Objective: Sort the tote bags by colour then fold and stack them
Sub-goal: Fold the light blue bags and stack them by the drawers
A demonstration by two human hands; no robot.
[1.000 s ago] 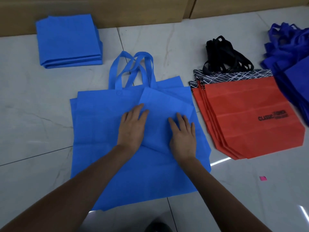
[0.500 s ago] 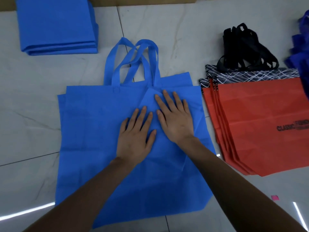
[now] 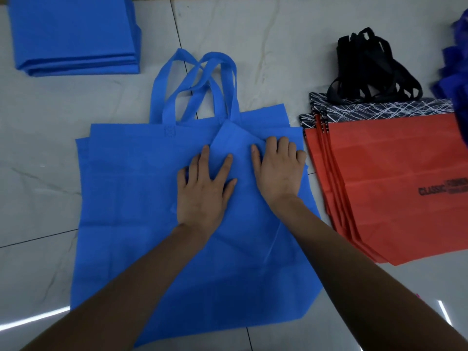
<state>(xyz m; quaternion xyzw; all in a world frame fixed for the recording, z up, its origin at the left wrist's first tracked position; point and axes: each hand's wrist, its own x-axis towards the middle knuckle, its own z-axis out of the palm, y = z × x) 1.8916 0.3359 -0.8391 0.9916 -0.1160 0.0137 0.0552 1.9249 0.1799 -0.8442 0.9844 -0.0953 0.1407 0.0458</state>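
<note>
Matt cloth bag (image 3: 141, 224), glossy floor tiles (image 3: 266, 41)

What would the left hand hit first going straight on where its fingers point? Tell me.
Flat on the blue bag, the left hand would first run over the folded flap, then likely the handles.

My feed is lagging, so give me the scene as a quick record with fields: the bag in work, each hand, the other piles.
bag in work: blue tote bag, flat on the tiled floor, handles pointing away
left hand: flat on the bag's middle, fingers spread
right hand: on the bag near its right edge, fingers bent; grip unclear
done pile: folded blue stack, far left
waiting: red tote bags, fanned to the right, black handles at top; dark blue bags at frame's right edge
</note>
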